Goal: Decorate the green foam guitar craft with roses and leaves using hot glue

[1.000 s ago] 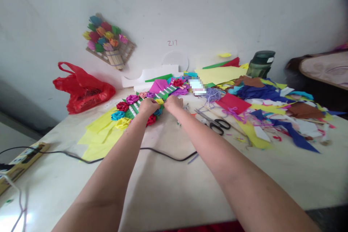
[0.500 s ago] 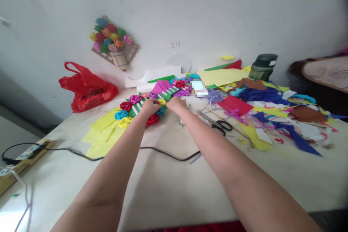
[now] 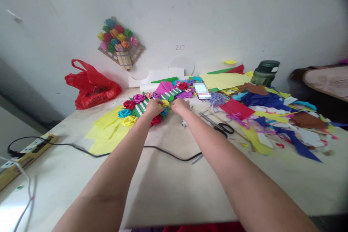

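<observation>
A craft piece of crepe-paper flowers on green and white striped strips (image 3: 140, 107) lies across the back of the table. My left hand (image 3: 154, 107) rests over its front part, fingers curled beside a yellow paper flower (image 3: 165, 103); what they grip is hidden. Just to the right, my right hand (image 3: 179, 106) is closed with its fingertips by the flowers' right edge, and anything pinched there is too small to name. Around my left hand sit a blue flower (image 3: 164, 112) and a red flower (image 3: 156, 120). Black-handled scissors (image 3: 220, 127) lie right of my right forearm.
Yellow paper sheets (image 3: 104, 130) spread at left, near a red plastic bag (image 3: 95, 88). A black cable (image 3: 168, 153) crosses the table from a power strip (image 3: 29, 156). Purple yarn (image 3: 217, 99), a phone (image 3: 201, 90), paper scraps (image 3: 280, 116) and a green bottle (image 3: 265, 73) stand right.
The view has shifted slightly, so everything appears a little further right. Both hands stay at the paper flowers; the right hand's fingers remain closed.
</observation>
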{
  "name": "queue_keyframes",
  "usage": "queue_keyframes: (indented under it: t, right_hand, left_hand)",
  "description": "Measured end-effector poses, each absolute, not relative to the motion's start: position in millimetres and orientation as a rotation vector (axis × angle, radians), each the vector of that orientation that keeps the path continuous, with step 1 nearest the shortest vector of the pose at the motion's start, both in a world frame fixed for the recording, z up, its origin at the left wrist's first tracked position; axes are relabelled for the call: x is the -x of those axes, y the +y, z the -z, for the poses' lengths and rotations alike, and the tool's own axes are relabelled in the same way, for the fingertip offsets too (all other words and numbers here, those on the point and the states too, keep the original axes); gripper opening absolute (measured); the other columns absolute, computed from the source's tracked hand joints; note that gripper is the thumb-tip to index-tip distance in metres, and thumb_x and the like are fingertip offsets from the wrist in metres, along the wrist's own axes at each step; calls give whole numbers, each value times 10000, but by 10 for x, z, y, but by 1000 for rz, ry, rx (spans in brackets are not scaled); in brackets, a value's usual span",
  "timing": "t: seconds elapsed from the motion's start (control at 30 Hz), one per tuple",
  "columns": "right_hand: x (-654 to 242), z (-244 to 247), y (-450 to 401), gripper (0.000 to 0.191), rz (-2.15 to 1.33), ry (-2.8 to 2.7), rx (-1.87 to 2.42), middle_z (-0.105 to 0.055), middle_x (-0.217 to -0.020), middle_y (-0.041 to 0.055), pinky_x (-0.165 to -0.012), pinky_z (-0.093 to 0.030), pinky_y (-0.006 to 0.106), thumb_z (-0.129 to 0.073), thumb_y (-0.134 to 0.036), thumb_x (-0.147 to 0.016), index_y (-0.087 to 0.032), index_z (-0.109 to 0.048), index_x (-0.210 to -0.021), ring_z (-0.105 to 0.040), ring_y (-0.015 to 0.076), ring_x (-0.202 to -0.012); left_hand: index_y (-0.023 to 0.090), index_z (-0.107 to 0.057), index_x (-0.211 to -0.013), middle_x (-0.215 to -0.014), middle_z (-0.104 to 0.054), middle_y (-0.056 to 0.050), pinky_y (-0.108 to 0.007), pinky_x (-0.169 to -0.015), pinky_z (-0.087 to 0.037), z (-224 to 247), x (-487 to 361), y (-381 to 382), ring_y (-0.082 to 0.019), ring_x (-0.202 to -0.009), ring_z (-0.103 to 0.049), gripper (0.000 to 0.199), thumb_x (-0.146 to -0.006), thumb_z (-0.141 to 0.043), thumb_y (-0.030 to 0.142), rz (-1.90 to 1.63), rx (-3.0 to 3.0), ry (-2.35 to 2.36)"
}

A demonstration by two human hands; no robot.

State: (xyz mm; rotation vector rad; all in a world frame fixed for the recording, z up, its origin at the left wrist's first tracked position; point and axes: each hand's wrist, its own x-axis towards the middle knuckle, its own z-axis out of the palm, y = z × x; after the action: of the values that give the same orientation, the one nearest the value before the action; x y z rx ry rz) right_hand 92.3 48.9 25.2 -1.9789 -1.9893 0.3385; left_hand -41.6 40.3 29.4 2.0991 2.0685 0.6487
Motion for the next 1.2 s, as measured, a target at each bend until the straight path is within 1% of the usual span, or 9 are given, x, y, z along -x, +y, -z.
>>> queue_keyframes:
  t: [0.27,0.6,0.73,0.9,0.97,1.1,1.2]
  right_hand:
    - [-875,-195,611,209,-439,-1981,1981,-661,-1028,55,-905,-346,365,-547,-280,-753,-212,-661,-915,-569,230,-1019]
    - [-858,-164,585,275,-412,-2008,1976,-634,-1103,84,-924,-343,370,-483,-230,-780,-194,-644,-1001,-545,242,-1080]
    - [-837,-156,617,274,-448,-1986,1988,-637,-1100,79,-909,-361,367,-500,-241,-768,-193,-645,-995,-560,242,-1057]
    - [-821,-136,648,336,-493,-1932,1981,-653,-1049,105,-856,-396,348,-484,-301,-784,-175,-629,-1059,-574,254,-1024]
    - [-842,-149,654,338,-502,-1912,1975,-663,-1017,104,-856,-391,359,-472,-328,-788,-186,-635,-1049,-577,263,-1012]
    - [-931,-225,645,299,-481,-1910,1998,-681,-949,84,-893,-351,401,-440,-325,-789,-213,-668,-946,-590,270,-982]
    - [-996,-269,621,282,-404,-1921,2026,-676,-961,107,-898,-336,399,-470,-294,-758,-187,-675,-920,-580,274,-1000]
  left_hand:
    - [173,-676,-927,-846,-654,-46,-244,-725,-439,-277,418,402,-186,-809,-587,323,-622,-646,277,-653,-2094,2056]
    - [179,-684,-911,-853,-664,-36,-243,-729,-438,-300,408,383,-184,-813,-586,315,-609,-656,265,-661,-2074,2066]
    - [173,-687,-902,-860,-666,-37,-240,-722,-439,-275,417,415,-185,-806,-587,315,-602,-652,261,-674,-2094,2049]
    - [169,-693,-885,-861,-664,-47,-243,-715,-442,-250,417,443,-191,-803,-590,306,-598,-645,264,-678,-2112,2051]
    - [166,-693,-886,-848,-663,-48,-244,-712,-443,-265,412,417,-193,-801,-591,302,-606,-637,262,-678,-2097,2053]
    - [156,-690,-897,-822,-661,-50,-239,-695,-445,-316,398,323,-185,-780,-594,294,-634,-612,261,-712,-2048,2031]
    - [155,-687,-908,-835,-658,-53,-237,-691,-444,-356,395,255,-183,-785,-594,299,-632,-598,227,-752,-2034,2024]
